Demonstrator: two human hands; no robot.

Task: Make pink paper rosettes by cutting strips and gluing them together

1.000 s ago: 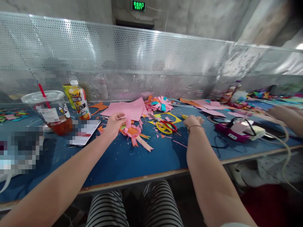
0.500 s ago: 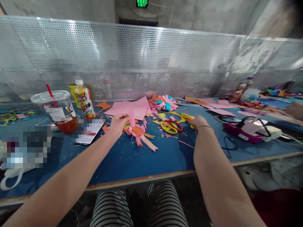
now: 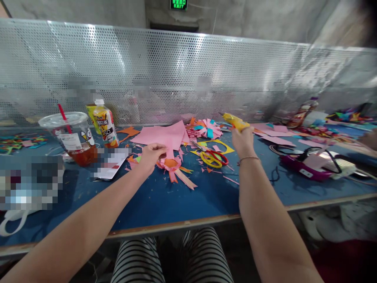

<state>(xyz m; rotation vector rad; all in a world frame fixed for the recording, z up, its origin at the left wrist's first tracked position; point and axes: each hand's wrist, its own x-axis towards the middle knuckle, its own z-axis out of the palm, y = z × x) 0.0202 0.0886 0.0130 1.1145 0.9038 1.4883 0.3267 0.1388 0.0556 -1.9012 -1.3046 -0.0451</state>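
Note:
My right hand (image 3: 244,140) is wrapped round a yellow hot glue gun (image 3: 235,121), raised above the table with its nozzle pointing left and away from me. A pink paper strip (image 3: 170,151) is pinched between the fingertips of my left hand (image 3: 153,154). Just below that strip lies a pink and orange paper rosette (image 3: 171,163) with ribbon-like tails toward me. Between my hands are red and yellow scissors (image 3: 214,157), next to a yellow paper sheet (image 3: 229,147) with a round cut-out. Pink paper sheets (image 3: 159,134) lie behind my left hand.
A cup of tea (image 3: 72,137), a drink bottle (image 3: 106,125) and a white packet (image 3: 113,165) stand or lie on the left. A purple power strip (image 3: 303,168) with cables is at right. Behind rises a perforated metal screen (image 3: 165,70). Another person's hand (image 3: 368,137) shows far right.
My right hand has lifted the glue gun off the table, and its nozzle has swung up and left. My left hand has shifted slightly right, still pinching the pink strip.

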